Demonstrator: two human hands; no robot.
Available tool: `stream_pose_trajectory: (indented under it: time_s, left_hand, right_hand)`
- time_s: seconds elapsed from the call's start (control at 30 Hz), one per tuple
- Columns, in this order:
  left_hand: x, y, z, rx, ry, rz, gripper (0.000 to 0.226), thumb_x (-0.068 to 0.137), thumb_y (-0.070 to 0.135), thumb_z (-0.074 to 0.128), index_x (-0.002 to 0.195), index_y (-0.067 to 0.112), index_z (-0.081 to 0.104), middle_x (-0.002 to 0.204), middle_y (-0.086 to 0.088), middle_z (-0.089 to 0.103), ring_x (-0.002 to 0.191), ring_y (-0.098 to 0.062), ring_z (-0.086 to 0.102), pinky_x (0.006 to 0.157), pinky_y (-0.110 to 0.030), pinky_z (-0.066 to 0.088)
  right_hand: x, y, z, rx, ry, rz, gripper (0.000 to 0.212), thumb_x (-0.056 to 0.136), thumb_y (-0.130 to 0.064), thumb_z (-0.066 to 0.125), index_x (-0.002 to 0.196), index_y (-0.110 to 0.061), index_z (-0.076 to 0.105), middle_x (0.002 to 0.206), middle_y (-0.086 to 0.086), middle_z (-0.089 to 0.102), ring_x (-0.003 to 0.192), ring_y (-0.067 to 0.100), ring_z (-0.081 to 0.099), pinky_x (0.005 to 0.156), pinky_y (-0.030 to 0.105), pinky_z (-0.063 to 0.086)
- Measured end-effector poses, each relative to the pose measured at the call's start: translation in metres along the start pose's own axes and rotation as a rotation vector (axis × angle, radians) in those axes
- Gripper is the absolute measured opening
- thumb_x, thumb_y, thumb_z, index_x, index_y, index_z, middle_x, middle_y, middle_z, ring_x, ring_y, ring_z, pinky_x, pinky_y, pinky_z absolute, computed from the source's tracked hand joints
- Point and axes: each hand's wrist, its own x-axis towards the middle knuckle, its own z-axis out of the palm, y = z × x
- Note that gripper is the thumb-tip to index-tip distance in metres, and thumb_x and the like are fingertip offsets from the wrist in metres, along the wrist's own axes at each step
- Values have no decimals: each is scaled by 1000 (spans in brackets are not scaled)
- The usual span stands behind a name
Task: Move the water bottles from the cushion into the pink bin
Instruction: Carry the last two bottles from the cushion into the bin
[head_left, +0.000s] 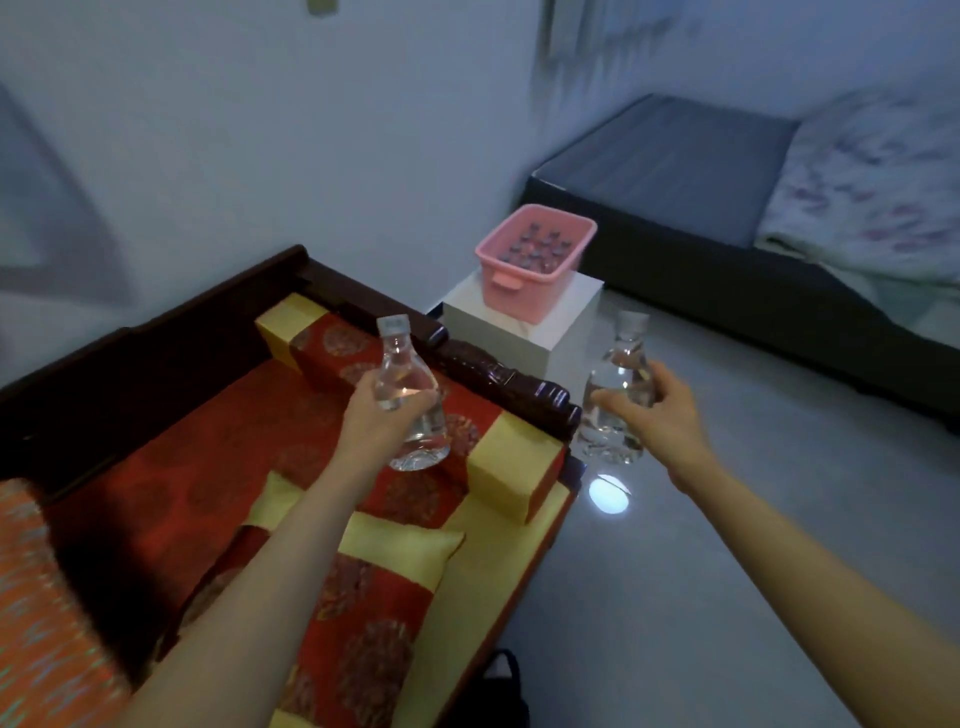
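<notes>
Both hands grip clear bottles upright: left hand (382, 421) holds one bottle (408, 400) above the cushion (322, 436), right hand (662, 415) another bottle (618, 389); the pink bin (535, 260) beyond apparently holds several bottles.

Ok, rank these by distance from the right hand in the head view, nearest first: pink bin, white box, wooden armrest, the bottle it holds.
1. The bottle: gripped in the right hand itself.
2. The wooden armrest: just left of the hand, lower down.
3. The white box: ahead, beyond the armrest.
4. The pink bin: on top of the box, farthest back.
</notes>
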Motion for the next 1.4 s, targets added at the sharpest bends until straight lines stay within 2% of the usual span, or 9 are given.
stream_pose_trajectory:
  time_s: [0.13,0.23,0.4,0.53,0.67,0.87,1.1,1.27,1.4]
  left_hand:
    - [47,-2,57,42,-62,21,27,76,26,76,91,31,54,90,7,62,79,-5,59,58,-19,40]
    - [92,5,99,55,-144,19,36,72,35,76,102,24,60,95,0,65,85,-13,63,61,-21,43]
    - [167,26,170,22,-174,19,50,72,27,75,111,0,59,105,-21,65,98,-34,65,72,-30,49]
    - [209,40,220,-28,-131,-12,42,74,22,79,111,19,59,105,-6,68,96,-20,67,73,-28,51]
    - [257,58,264,-46,-140,25,46,72,26,80,93,55,51,102,14,64,89,-2,65,71,-26,51]
    - [331,76,330,-68,-57,47,54,70,17,81,111,38,53,111,4,67,103,-16,65,82,-36,55]
    - [398,81,387,-76,89,48,63,54,41,84,111,36,59,110,2,70,102,-20,67,86,-47,56]
    - [437,74,408,-109,217,42,58,59,38,86,110,33,61,106,3,72,98,-20,70,87,-46,56]
    - [476,64,415,-114,287,25,51,67,25,86,111,31,62,105,5,73,95,-16,70,81,-36,58]
  right_hand:
    - [47,24,-32,-34,3,17,35,69,-32,81,92,-39,56,94,-6,66,84,14,67,66,30,56]
    - [97,39,-57,-46,49,37,40,62,-40,82,93,-38,58,95,-7,68,86,15,68,73,34,57]
    - [195,42,-101,-78,77,35,40,61,-36,86,91,-39,60,79,-23,69,68,-5,64,54,10,47]
    - [259,46,-129,-82,97,56,40,59,-42,84,89,-45,58,83,-13,70,73,5,67,62,23,51]
    - [328,55,-154,-91,57,57,45,62,-34,85,96,-39,56,92,-10,69,82,8,67,66,24,49]
    - [463,64,-185,-117,-101,8,49,62,-30,85,96,-41,51,99,-9,64,89,10,64,66,23,48]
    - [596,75,-202,-84,-223,8,57,56,-33,87,99,-44,51,97,-13,65,84,-3,66,67,16,45]
    - [660,94,-180,-92,-369,36,66,55,-33,88,113,-26,56,109,-3,66,98,12,65,90,38,53]
    - [702,101,-147,-128,-468,2,73,51,-39,87,116,-25,57,112,-3,66,102,16,64,95,45,52]
